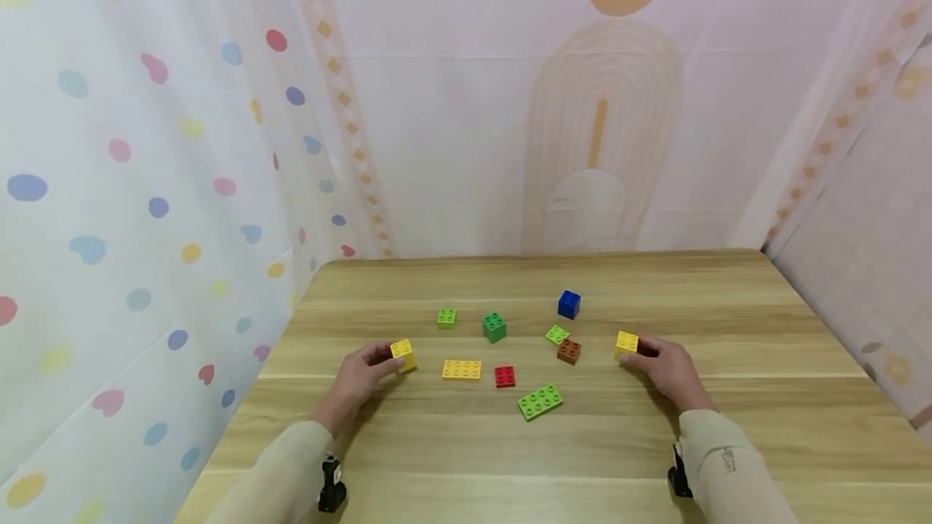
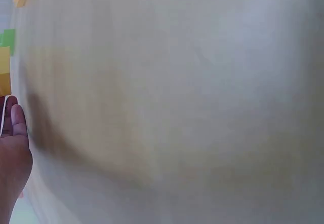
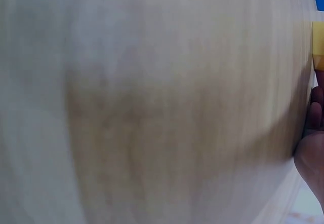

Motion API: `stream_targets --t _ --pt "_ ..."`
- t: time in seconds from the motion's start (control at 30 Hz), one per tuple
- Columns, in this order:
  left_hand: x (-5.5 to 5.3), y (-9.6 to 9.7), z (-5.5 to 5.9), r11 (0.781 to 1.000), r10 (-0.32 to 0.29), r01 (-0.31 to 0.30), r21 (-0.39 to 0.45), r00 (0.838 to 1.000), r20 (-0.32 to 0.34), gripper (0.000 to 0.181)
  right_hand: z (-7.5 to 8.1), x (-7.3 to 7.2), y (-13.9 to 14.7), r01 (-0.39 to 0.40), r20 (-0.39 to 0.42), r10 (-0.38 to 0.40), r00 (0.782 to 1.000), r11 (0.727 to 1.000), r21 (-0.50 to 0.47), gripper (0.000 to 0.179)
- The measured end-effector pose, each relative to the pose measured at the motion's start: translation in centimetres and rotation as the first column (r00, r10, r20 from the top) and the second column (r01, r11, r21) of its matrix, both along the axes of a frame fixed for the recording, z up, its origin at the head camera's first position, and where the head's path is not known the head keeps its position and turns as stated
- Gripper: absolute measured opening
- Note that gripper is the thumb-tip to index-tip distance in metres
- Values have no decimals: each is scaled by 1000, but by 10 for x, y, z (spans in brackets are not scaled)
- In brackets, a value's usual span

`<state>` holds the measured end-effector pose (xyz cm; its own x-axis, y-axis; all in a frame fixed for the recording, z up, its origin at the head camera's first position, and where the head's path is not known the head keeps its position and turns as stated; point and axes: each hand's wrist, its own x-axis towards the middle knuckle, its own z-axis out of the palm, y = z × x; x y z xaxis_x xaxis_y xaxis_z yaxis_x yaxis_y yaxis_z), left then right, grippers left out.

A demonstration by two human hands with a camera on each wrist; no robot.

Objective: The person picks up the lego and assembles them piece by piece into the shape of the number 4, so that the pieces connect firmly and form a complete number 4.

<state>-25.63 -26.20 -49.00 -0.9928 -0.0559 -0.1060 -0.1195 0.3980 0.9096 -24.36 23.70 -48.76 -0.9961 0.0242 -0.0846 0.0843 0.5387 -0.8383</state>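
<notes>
Left hand (image 1: 359,373) holds a yellow block (image 1: 404,354), cropped in its wrist view

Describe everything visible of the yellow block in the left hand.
The yellow block is a roughly cube-shaped toy brick, plastic by its look, with four round studs, two by two, facing up. The left hand grips it from its left side, thumb toward the near side. It is left of the flat yellow brick, not touching it. Whether its base touches the table is unclear.
</notes>
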Motion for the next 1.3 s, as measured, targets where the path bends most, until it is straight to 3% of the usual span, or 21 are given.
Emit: stream_targets --t 0.17,0.33,0.53,0.77,1.03,1.2,1.3 --pt "-5 5 17 998 -43 42 -44 998 -34 50 4 0 0 -38 -21 39 999 999 36 61" --pt "-12 23 39 994 -108 107 -32 994 -31 55 4 1 2 -70 -22 72 997 996 61 60" --pt "-24 55 55 983 -183 184 6 979 -94 47 2 0 4 -99 -26 101 995 992 78 60" --pt "-30 102 70 961 -265 273 53 957 -122 42 3 0 6 -125 -25 128 991 988 94 64" --pt "-35 152 81 943 -320 328 51 939 -127 45 1 1 7 -123 -17 125 992 989 84 64" --pt "-40 182 81 930 -359 366 26 923 -140 47 2 1 6 -120 -12 121 993 990 72 66" --pt "-42 201 78 924 -370 379 53 920 -133 42 2 1 5 -116 -9 117 993 991 64 65"
